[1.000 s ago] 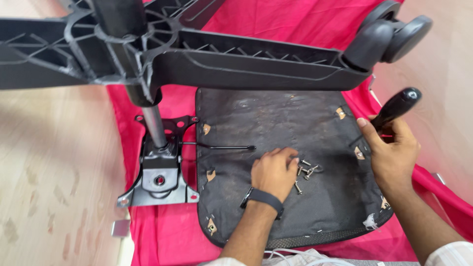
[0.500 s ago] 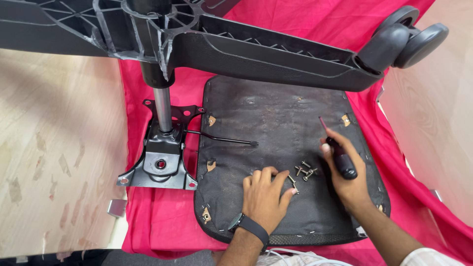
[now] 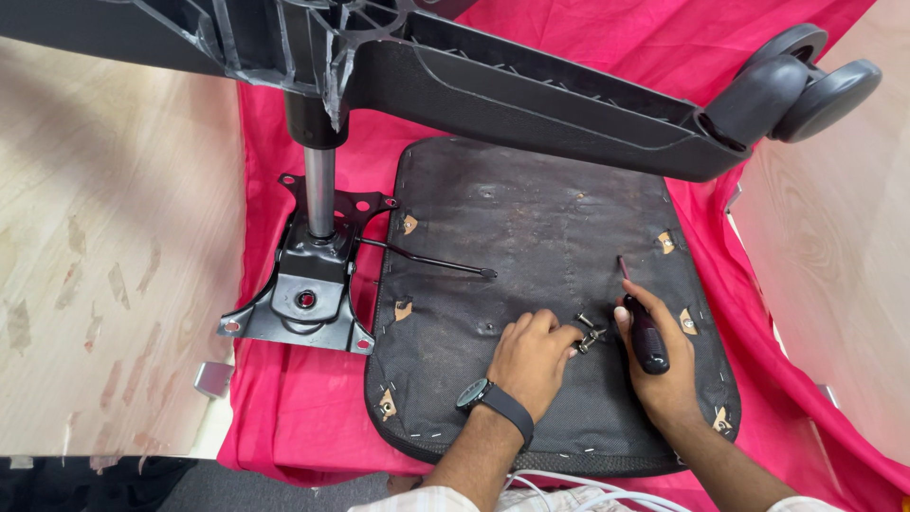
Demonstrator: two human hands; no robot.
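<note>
An upturned chair seat (image 3: 531, 228) with black fabric underside lies on a pink cloth (image 3: 294, 408). My left hand (image 3: 529, 358), with a dark watch on its wrist, rests on the seat, fingertips touching a small cluster of screws (image 3: 588, 334). My right hand (image 3: 664, 365) grips a black-handled screwdriver (image 3: 645, 332), its tip pointing away from me just above the seat. The black metal seat mechanism (image 3: 308, 289) stands left of the seat on its gas cylinder, a thin lever (image 3: 427, 260) reaching across the seat edge.
The black star base (image 3: 531, 85) of the chair hangs across the top of the view, a twin castor (image 3: 806, 81) at the right end. Pale wooden floor (image 3: 104, 284) lies to the left and right. White cables (image 3: 578, 484) cross at the bottom.
My right hand has come in from the seat's right edge with the screwdriver to beside the screws. My left hand shifted slightly toward the screws. The view has tilted.
</note>
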